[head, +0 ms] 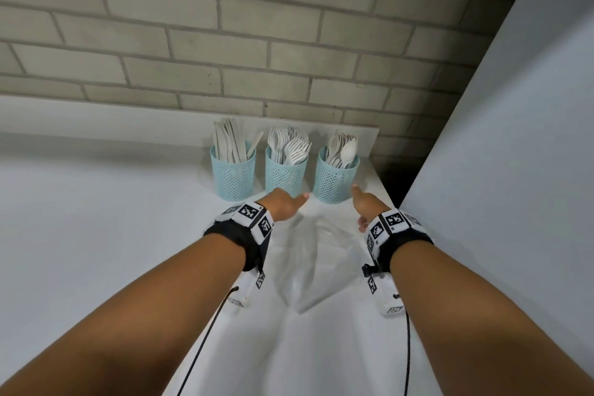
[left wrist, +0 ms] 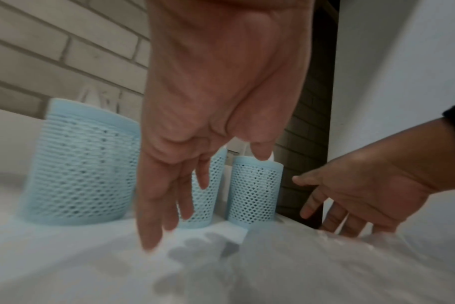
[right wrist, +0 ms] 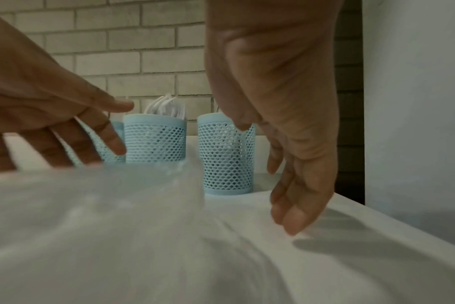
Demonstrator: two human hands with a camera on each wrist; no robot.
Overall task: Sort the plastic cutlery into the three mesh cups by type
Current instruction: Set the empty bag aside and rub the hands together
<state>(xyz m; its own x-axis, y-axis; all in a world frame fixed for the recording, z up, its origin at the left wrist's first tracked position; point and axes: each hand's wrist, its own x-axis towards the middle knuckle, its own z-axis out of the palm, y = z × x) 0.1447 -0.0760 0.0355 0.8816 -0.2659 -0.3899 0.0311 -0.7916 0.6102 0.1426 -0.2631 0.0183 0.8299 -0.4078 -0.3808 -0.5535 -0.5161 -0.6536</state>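
Observation:
Three light blue mesh cups stand in a row by the brick wall. The left cup [head: 233, 175] holds knives [head: 228, 141], the middle cup [head: 286, 173] forks [head: 291, 145], the right cup [head: 336, 178] spoons [head: 344, 146]. Just in front of them, a crumpled clear plastic bag [head: 318, 264] lies on the white counter. My left hand [head: 286, 204] hovers at the bag's far left, with its fingers [left wrist: 174, 205] straight and pointing down. My right hand [head: 364, 206] is at the bag's far right, its fingers [right wrist: 291, 185] relaxed. Neither hand holds anything. I cannot tell whether the fingertips touch the bag.
The counter's right edge [head: 385, 193] runs close beside the right cup, with a dark gap [head: 398, 177] beyond it. A tall white panel [head: 514, 138] stands past the gap. The white counter [head: 96, 202] stretches away to the left. The brick wall [head: 225, 42] rises behind the cups.

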